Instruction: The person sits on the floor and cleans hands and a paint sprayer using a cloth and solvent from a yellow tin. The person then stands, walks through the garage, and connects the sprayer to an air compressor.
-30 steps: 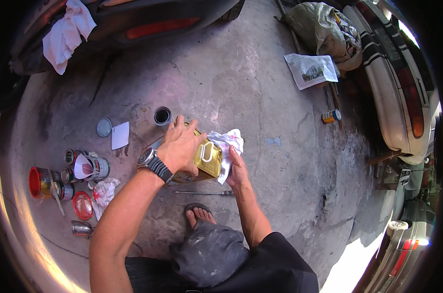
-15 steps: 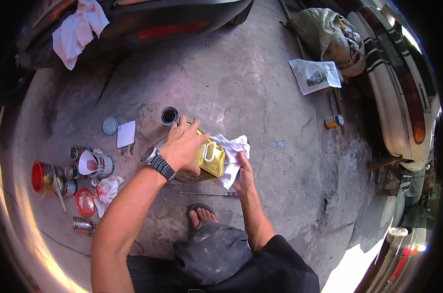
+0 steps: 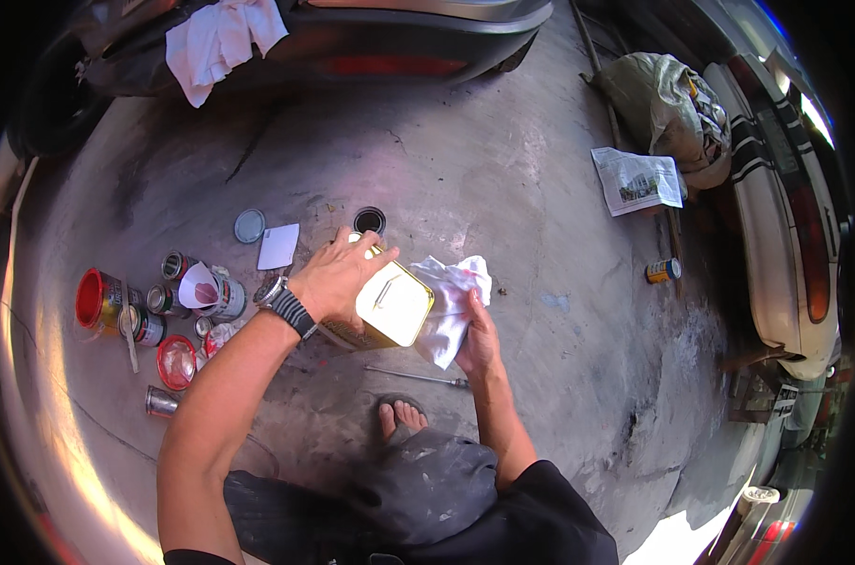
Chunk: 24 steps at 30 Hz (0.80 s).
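My left hand (image 3: pixel 335 281), with a watch on its wrist, is clasped over the side and upper edge of a gold rectangular metal tin (image 3: pixel 397 303). The tin leans, and its top with a folded handle catches bright light. In my right hand (image 3: pixel 480 341) is a white cloth rag (image 3: pixel 440 320) with pinkish stains, bunched against the fingers beside the tin. Just beyond my left hand stands a small cup (image 3: pixel 369 221) of dark liquid. A white card (image 3: pixel 278 247) and a round lid (image 3: pixel 249 226) lie to its left.
Several paint cans (image 3: pixel 222 298), a red-rimmed pot (image 3: pixel 90 299) and a red lid (image 3: pixel 176 363) crowd the left floor. A long thin tool (image 3: pixel 418 377) lies before my foot. Cars, a stuffed sack (image 3: pixel 658 104), newspaper (image 3: pixel 636 182) and a small can (image 3: pixel 663 271) stand around.
The tin has tipped so its top now glares white instead of gold. Both hands keep their holds. The whole view has shifted, moving the floor items right and down.
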### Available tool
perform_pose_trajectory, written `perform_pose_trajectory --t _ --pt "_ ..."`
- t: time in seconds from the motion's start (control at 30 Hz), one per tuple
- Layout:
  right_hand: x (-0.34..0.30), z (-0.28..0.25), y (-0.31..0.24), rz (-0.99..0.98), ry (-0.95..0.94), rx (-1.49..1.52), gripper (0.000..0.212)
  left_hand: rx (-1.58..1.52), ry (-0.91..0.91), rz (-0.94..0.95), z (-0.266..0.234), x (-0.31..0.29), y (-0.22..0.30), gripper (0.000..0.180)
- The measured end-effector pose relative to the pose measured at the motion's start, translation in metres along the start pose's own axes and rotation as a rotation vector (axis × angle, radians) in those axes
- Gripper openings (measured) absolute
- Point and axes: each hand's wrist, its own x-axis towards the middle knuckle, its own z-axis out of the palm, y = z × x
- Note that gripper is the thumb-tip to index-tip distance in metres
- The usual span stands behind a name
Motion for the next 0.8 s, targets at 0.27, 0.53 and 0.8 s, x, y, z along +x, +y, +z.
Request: perform_pose_trajectory --t 0.27,0.53,0.8 --pt "0.002 0.055 0.005 0.081 -0.129 -0.012 0.064 -0.093 0.056 -0.038 0.012 -0.057 -0.045 0.106" --pt "0.009 0.137 -0.033 0.016 -0.335 -0.18 0.061 -0.249 0.193 -0.101 0.053 -0.11 -0.069 0.108" --pt "0.005 0.283 -0.022 0.045 -0.59 -0.386 0.06 -1.676 0.709 -0.265 0.036 -0.175 -0.059 0.101"
